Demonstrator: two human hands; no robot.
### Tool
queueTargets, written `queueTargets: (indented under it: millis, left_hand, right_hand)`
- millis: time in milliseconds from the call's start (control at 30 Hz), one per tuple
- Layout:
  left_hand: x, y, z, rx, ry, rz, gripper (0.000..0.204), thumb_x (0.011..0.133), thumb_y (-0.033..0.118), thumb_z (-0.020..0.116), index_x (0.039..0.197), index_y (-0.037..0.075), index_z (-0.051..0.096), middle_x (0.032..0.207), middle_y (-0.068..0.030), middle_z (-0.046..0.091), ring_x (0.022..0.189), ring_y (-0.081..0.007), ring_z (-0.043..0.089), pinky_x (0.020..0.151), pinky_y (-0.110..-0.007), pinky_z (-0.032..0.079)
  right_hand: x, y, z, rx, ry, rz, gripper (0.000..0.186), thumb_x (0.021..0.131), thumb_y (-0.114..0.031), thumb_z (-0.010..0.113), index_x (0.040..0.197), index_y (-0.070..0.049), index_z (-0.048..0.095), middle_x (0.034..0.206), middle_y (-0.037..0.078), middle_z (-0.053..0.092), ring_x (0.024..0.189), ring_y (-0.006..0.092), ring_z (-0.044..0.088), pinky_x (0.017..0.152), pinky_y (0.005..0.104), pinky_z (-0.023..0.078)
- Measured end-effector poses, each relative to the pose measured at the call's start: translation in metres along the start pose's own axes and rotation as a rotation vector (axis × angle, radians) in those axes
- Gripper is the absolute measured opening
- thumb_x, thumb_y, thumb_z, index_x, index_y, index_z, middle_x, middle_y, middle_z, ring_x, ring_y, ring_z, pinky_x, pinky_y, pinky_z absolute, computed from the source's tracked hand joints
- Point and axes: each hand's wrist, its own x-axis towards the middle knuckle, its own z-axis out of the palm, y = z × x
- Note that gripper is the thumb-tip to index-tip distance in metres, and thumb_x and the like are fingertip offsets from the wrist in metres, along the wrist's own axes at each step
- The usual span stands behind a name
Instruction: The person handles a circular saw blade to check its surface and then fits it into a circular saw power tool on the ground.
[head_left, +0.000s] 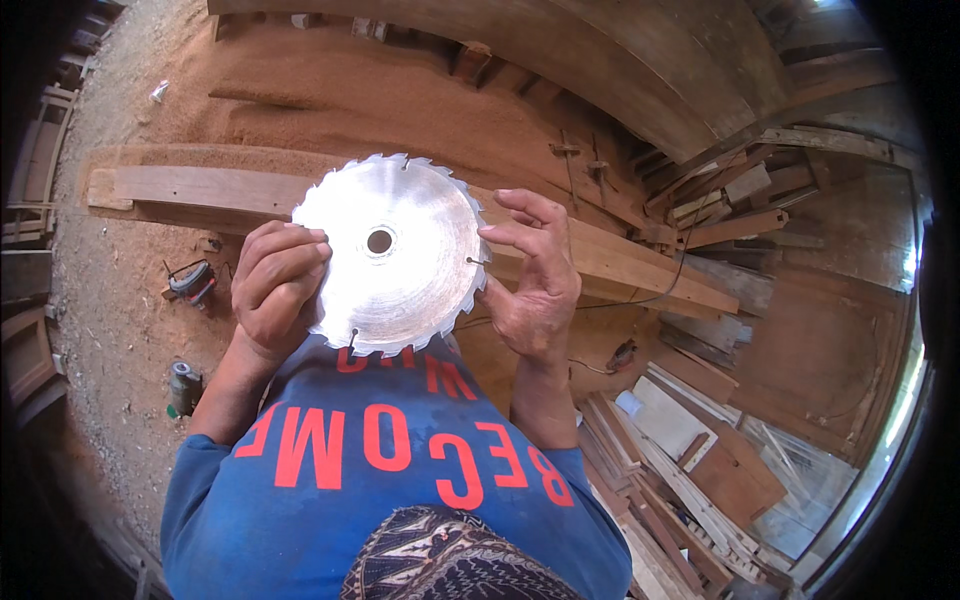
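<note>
In the head view, a round saw blade [425, 235] is held up in front of the chest, its flat face turned to the camera and the hole at its middle fully exposed. Its left edge is grasped by the left hand [278, 280], whose fingers are curled, with fingertips set against the metal. At the right edge, the toothed rim is met by the index fingertip and thumb of the right hand [535, 285]; its other fingers are loosely bent and partly raised, and whether a firm grip is taken there cannot be told.

A blue shirt [400, 510] with red lettering and a patterned head cloth [440, 560] are seen below the blade. Behind it, a long wooden beam [200, 188] is partly covered by the blade, and the ground around is spread with brown sawdust [290, 125]. To the left, a power tool [192, 284] and a grey canister [184, 385] are seen. At the lower right, wooden boards [650, 495] are heaped, and a dark cable [672, 288] is draped across the beam.
</note>
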Motion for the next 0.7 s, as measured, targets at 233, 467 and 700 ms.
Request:
queueTargets:
  millis: [233, 467, 700]
  left_hand:
    - [0.0016, -0.0012, -0.0077, 0.059, -0.017, 0.062, 0.017, 0.074, -0.005, 0.078, 0.084, -0.001, 0.065, 0.098, -0.0118, 0.073, 0.096, -0.0302, 0.073, 0.085, -0.047, 0.059]
    - [0.0025, -0.0013, -0.0066, 0.039, -0.029, 0.031, 0.017, 0.076, -0.005, 0.077, 0.082, -0.001, 0.062, 0.098, -0.0128, 0.073, 0.097, -0.0304, 0.073, 0.084, -0.047, 0.059]
    - [-0.005, -0.003, -0.0008, -0.052, 0.003, -0.032, 0.018, 0.079, -0.004, 0.074, 0.082, -0.002, 0.056, 0.098, -0.016, 0.073, 0.096, -0.0328, 0.072, 0.084, -0.048, 0.06]
  right_hand:
    - [0.0014, -0.0018, 0.0009, 0.01, 0.008, -0.019, 0.048, 0.067, -0.011, 0.093, 0.111, -0.011, 0.073, 0.131, 0.013, 0.062, 0.124, 0.0306, 0.057, 0.102, 0.0441, 0.048]
    - [0.0019, -0.0019, 0.0029, 0.008, 0.026, -0.042, 0.047, 0.067, -0.009, 0.092, 0.11, -0.011, 0.073, 0.131, 0.014, 0.062, 0.123, 0.031, 0.057, 0.101, 0.044, 0.047]
    - [0.0088, -0.004, 0.0053, -0.04, 0.024, -0.076, 0.047, 0.064, -0.002, 0.088, 0.108, -0.01, 0.074, 0.129, 0.015, 0.063, 0.121, 0.0324, 0.058, 0.101, 0.0444, 0.047]
